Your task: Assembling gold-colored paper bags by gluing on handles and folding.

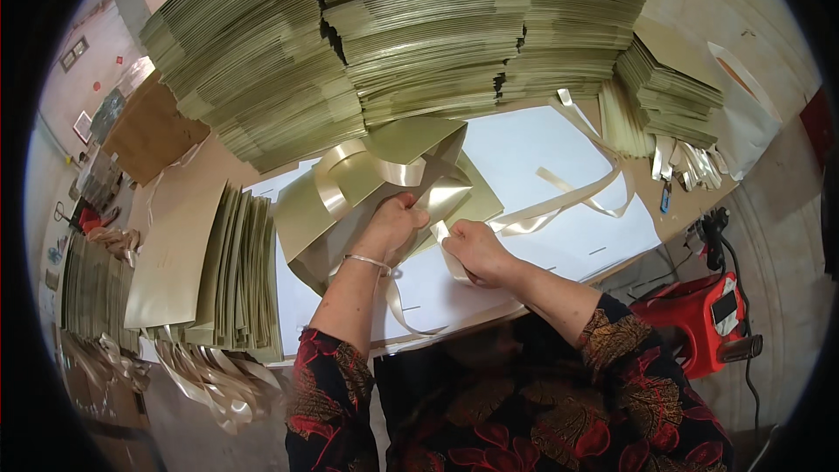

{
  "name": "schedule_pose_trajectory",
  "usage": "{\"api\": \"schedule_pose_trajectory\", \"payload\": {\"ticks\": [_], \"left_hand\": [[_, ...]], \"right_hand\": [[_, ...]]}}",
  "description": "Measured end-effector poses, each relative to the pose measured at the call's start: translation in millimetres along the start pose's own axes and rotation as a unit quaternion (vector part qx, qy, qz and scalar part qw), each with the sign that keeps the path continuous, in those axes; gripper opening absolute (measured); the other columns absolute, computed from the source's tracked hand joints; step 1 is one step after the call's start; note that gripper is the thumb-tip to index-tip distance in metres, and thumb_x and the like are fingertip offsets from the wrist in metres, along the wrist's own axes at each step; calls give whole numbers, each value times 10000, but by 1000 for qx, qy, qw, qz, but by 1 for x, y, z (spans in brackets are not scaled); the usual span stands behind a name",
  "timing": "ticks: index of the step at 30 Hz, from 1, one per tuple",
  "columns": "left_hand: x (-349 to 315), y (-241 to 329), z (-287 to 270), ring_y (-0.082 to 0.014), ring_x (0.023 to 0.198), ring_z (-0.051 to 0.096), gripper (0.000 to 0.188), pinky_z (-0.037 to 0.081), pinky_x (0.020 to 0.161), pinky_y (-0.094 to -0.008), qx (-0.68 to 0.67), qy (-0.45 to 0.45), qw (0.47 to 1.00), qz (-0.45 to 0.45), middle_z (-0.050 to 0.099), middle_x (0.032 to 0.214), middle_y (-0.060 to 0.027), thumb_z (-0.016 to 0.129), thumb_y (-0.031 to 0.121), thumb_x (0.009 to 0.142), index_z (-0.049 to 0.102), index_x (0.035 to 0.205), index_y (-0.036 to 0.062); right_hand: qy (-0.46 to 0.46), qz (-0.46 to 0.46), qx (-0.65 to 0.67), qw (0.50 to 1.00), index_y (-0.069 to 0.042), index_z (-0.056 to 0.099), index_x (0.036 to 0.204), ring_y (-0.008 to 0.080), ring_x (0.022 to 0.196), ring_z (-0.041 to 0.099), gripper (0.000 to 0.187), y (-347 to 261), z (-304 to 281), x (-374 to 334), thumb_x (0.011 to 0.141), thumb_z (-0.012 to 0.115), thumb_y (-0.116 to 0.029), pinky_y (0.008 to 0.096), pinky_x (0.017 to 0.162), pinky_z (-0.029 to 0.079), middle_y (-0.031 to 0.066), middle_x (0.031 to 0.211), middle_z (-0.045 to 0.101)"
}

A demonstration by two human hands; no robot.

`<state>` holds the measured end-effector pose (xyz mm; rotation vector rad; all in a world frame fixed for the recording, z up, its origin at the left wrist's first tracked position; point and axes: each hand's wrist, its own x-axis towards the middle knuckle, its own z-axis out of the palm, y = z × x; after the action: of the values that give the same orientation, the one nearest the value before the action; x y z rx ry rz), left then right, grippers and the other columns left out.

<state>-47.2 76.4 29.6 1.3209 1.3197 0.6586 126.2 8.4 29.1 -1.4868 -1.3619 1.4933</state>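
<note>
A gold-green paper bag (319, 240) lies tilted on the white-covered table in front of me, with a loop of cream satin ribbon (330, 188) at its upper edge. My left hand (398, 225) is at the bag's opening, its thumb and fingers closed on a wide piece of the ribbon; some fingertips are hidden. Close to its right, my right hand (479, 253) is a fist around another stretch of ribbon (440, 232), whose end hangs below the fingers. Under the bag's right side shows another gold-green piece (485, 195).
Tall stacks of flat gold-green bags (419, 26) wall off the table's far side. Upright bags (232, 271) with dangling ribbons stand at left. Loose ribbon (568, 197) curls across the white sheet (516, 144). At right are a blue cutter (666, 197) and a red machine (699, 323).
</note>
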Motion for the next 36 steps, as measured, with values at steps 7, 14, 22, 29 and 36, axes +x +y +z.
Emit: {"api": "schedule_pose_trajectory", "payload": {"ticks": [7, 14, 22, 29, 36], "left_hand": [[-7, 4, 1, -218, 1025, 587, 451, 446, 913, -315, 32, -15, 999, 10, 619, 1150, -153, 643, 81, 842, 534, 1247, -85], [-6, 5, 5, -178, 860, 602, 314, 475, 803, -307, 61, -12, 998, 33, 652, 988, -111, 664, 72, 835, 594, 1113, -57], [0, -1, 7, -162, 813, 581, 243, 470, 758, -302, 13, 2, 999, 32, 639, 914, -78, 678, 53, 824, 611, 1047, -17], [-1, 0, 10, -162, 836, 577, 238, 463, 771, -296, 3, 16, 999, 34, 630, 908, -74, 677, 53, 797, 610, 1014, -18], [9, -18, 9, -224, 733, 555, 184, 480, 687, -367, 268, 12, 962, 55, 604, 810, -111, 611, 162, 861, 602, 988, 30]], "right_hand": [[-41, 7, -15, 999, 8, 532, 817, 175, 396, 507, 182, -4, 4, 5, 884, 537, -161, 331, 323, 383, 91, 568, 529], [-62, 54, -32, 996, 10, 585, 897, 187, 431, 547, 236, -8, -2, -2, 867, 580, -224, 351, 371, 433, 99, 598, 565], [-112, -67, -392, 911, 1, 511, 1217, 396, 864, 641, 480, -14, -21, -55, 800, 578, -228, 452, 785, 494, 208, 831, 667], [-197, 148, -65, 967, -27, 531, 1172, 214, 701, 665, 285, -8, -22, -72, 957, 479, -206, 342, 509, 535, 137, 794, 656], [-183, 184, 103, 960, -17, 597, 1044, 229, 639, 654, 312, -7, -35, -85, 953, 556, -313, 337, 490, 527, 147, 800, 658]]}}
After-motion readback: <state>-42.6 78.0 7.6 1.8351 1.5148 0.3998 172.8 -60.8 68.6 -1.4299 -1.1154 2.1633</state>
